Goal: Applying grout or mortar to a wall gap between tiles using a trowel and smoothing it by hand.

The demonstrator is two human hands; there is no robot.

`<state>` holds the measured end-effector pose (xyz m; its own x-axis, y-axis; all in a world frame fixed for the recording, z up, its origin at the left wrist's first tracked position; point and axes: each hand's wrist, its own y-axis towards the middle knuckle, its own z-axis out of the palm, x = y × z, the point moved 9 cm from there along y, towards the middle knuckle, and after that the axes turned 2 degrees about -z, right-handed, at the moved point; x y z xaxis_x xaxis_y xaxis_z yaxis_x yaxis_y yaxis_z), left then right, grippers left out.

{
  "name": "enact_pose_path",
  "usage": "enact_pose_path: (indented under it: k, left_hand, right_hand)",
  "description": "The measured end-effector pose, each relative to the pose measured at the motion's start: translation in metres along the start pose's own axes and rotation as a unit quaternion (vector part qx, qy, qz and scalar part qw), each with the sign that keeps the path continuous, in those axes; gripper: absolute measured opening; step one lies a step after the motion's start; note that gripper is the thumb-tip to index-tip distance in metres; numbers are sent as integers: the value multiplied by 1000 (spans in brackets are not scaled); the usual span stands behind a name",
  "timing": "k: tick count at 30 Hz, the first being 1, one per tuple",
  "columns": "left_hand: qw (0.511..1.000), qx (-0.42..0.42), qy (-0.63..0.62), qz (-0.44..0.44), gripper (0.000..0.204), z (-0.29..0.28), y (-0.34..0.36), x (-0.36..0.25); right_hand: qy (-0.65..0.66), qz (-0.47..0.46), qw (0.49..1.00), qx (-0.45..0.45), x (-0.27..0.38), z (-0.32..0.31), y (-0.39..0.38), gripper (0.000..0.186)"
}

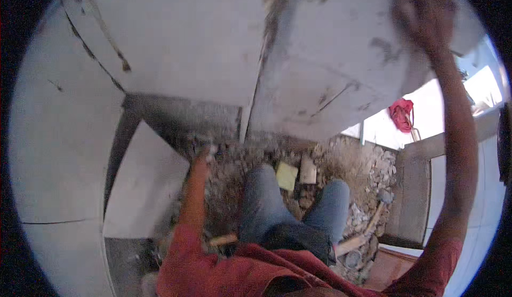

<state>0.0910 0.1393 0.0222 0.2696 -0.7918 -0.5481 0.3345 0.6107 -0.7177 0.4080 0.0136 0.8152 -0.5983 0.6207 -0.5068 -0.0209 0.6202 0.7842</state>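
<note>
white walls (58,153), stained and scratched, close in around a cramped corner, with broken rubble (224,195) across the floor. a person in a red shirt (261,265) is down low in it, bent knees (261,195) pointing at the wall.

the right hand (425,17) is raised high, against the marked white slab (330,67) or just in front of it; blur and shadow hide the fingers, so i cannot tell how far they are open or whether they grip anything. the left hand (204,154) is low, near the foot of the wall, and smeared too; a pale spot (213,149) shows at its tip, but i cannot tell if it is something held.

the slab stands ahead and to the right, its top cut off by the view's rim, its lower edge just above the rubble. a white panel (146,179) leans beside the left forearm, its lower end in shadow.

between the knees lie a yellow piece (287,176) and a pale block (308,170). right of them, a hammer (384,197) rests on the rubble. some open floor runs between knees and wall; farther right, a red cloth or bag (401,114) sits against glare.
</note>
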Motion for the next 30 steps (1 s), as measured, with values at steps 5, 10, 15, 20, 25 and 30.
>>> enact_pose_path:
  k: [5,10,15,20,25,30]
  left_hand:
    - [973,222,-16,51,40,167,-199,-95]
    - [922,336,-15,191,28,279,-342,-162]
    - [863,411,-8,295,32,361,-420,-212]
    - [825,420,-71,373,22,390,-430,-245]
    - [842,396,-132,341,19,402,-432,-246]
    - [851,421,-157,270,18,402,-404,-240]
  right_hand:
    - [76,-193,976,-69,3,-37,-23,52]
    - [324,-161,932,-7,72,-67,-75,37]
    - [636,-93,762,77,119,-91,-115,45]
    - [646,9,762,35,91,-91,-87,41]
    - [597,102,796,-2,69,-69,-51,39]
    - [453,79,867,-192,69,-86,-26,30]
